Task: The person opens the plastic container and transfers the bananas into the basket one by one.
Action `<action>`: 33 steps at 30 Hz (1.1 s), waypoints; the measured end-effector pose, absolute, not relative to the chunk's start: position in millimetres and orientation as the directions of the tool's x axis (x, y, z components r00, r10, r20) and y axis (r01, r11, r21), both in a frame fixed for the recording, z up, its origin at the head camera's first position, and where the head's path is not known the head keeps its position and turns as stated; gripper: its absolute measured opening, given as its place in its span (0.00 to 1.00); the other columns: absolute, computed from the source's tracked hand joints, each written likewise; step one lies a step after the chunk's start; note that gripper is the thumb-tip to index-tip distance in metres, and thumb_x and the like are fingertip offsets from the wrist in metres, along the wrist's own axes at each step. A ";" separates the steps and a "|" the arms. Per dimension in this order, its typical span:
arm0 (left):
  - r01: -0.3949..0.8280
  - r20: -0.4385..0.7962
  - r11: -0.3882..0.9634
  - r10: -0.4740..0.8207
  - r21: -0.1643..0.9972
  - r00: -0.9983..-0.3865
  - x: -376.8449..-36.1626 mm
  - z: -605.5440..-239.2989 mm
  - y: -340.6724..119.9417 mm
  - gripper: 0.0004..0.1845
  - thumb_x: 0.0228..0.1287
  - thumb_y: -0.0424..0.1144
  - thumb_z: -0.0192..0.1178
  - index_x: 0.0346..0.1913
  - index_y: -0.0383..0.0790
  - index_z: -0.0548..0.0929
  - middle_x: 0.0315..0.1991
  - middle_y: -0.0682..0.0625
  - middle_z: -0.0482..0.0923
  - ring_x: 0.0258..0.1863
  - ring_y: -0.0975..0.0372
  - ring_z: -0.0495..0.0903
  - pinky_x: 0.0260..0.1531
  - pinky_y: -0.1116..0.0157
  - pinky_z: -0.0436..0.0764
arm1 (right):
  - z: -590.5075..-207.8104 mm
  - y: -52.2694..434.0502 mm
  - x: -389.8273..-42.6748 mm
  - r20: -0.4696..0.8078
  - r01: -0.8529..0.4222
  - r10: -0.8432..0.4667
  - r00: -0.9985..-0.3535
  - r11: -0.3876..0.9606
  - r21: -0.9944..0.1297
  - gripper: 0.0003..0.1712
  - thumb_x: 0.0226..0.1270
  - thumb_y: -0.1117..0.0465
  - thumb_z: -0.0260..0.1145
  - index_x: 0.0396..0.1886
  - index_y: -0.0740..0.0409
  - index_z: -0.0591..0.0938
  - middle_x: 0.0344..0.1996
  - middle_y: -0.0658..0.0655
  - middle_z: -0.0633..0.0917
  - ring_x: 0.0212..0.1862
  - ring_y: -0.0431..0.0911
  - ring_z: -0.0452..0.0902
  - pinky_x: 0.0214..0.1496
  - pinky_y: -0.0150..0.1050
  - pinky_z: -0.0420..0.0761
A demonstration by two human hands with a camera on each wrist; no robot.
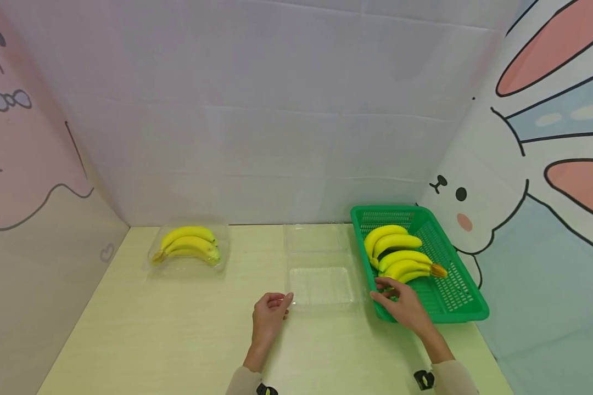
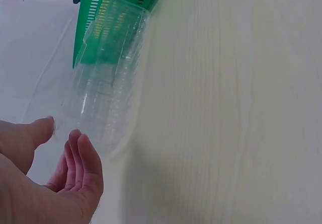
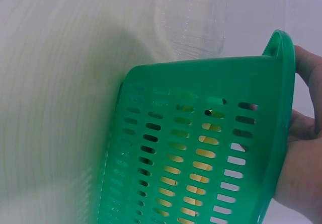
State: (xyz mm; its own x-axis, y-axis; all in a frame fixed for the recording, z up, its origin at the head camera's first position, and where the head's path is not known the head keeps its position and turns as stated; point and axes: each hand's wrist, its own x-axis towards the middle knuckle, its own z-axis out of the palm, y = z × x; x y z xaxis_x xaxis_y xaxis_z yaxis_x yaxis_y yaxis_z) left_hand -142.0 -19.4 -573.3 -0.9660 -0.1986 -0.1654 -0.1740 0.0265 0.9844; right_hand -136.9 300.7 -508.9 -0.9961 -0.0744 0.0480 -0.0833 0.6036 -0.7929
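A clear plastic clamshell container (image 1: pixel 322 288) lies unfolded on the table, with no fruit in it. At its front left corner is my left hand (image 1: pixel 269 318); in the left wrist view its thumb and fingers (image 2: pixel 90 156) stand apart beside the clear edge. My right hand (image 1: pixel 402 307) reaches over the near left rim of a green basket (image 1: pixel 457 317), fingers loosely bent close to the bananas. Inside the basket lie two bunches of bananas, the farther bunch (image 1: pixel 395 242) and the nearer bunch (image 1: pixel 405 263). From the right wrist view, the basket wall hides part of that hand.
Another clear container (image 1: pixel 222 260) at the back left holds a bunch of bananas (image 1: pixel 190 241). A pale cloth wall (image 1: pixel 237 137) closes off the back, and printed cloths hang at both sides. The green basket stands against the right side cloth.
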 end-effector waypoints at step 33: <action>-0.140 -0.108 0.166 -0.192 0.976 -0.975 -154.7 -559.6 -58.8 0.12 0.73 0.39 0.64 0.44 0.30 0.84 0.36 0.35 0.84 0.34 0.46 0.86 0.27 0.72 0.81 | -511.5 302.1 -136.9 0.035 -0.069 -0.069 -0.997 0.604 -0.794 0.24 0.72 0.59 0.70 0.63 0.65 0.80 0.50 0.61 0.84 0.44 0.49 0.83 0.39 0.36 0.83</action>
State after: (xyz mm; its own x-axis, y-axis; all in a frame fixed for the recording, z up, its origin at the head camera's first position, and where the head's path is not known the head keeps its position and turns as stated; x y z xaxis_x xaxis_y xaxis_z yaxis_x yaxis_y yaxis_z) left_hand -154.7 -58.8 -559.6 -0.9755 -0.1920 -0.1077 -0.1404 0.1657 0.9761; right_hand -136.9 302.1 -511.5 -0.9970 -0.0686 0.0346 -0.0691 0.6045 -0.7936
